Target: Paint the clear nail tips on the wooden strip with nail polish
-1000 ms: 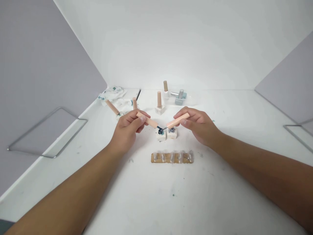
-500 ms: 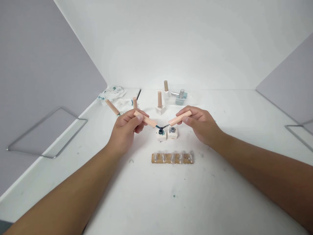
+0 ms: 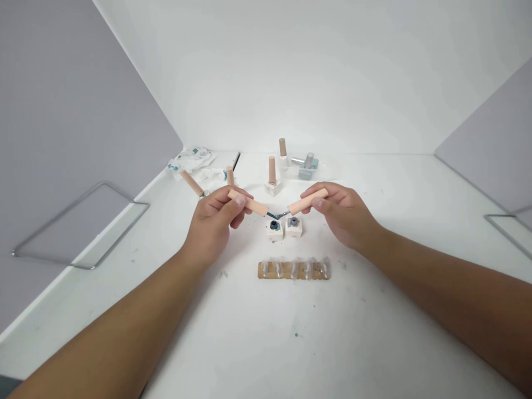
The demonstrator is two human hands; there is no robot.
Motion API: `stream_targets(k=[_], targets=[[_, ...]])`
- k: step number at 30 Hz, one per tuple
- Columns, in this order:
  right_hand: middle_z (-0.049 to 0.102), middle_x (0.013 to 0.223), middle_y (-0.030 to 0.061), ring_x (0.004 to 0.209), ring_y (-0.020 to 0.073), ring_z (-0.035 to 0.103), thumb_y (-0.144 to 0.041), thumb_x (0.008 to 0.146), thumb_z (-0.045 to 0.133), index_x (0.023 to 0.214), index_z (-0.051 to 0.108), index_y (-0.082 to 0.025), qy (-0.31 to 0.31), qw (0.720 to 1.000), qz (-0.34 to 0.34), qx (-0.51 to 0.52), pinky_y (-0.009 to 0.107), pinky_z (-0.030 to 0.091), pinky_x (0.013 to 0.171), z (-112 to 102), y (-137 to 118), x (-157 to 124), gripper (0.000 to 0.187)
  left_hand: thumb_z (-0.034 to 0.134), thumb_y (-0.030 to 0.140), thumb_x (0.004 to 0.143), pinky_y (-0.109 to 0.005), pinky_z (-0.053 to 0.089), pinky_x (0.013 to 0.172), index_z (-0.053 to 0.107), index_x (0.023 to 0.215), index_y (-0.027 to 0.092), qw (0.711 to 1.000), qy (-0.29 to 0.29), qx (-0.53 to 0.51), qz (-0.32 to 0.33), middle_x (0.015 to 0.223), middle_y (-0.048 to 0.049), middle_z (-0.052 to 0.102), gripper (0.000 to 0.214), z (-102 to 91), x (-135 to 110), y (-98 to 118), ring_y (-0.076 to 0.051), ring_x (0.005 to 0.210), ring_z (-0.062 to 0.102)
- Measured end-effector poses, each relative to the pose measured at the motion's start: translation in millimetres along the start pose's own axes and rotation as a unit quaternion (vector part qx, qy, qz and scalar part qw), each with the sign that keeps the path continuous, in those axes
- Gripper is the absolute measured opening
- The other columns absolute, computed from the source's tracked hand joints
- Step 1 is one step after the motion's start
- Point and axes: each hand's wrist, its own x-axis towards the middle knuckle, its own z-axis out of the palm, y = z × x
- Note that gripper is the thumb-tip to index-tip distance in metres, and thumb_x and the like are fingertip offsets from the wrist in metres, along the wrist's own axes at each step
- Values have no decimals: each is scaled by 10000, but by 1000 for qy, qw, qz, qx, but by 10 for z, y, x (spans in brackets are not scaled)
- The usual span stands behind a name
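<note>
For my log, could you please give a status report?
Left hand holding peach cylindrical brush wand; right hand holding matching wand. Bristles meet above open white square bottles. Nothing obstructing.

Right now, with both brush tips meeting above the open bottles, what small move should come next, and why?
Probably lift the left brush off the right brush and lower it toward the strip of clear nail tips: both look wet, they touch above the open bottles, and the tips look unpainted.
</note>
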Motion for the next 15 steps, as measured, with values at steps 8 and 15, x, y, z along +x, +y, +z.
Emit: stream_targets(k=[8,15], targets=[[727,809,18,803,164,656,-422,831,719,911,718,-227,11,1000,9,-14,333,518,780,15,-10,2,211,651,382,889,-243,347,506,711,817,210,1000,9,-2,5,702,-11,626,196,7,-21,25,-97,550,441],[711,810,8,827,161,656,-385,857,695,926,719,-244,11,1000,-14,-15,340,510,803,-5,-4,-15,159,625,362,896,-232,339,451,650,716,198,999,37,24,0,681,-14,635,245,14,-34,52,-94,511,456]])
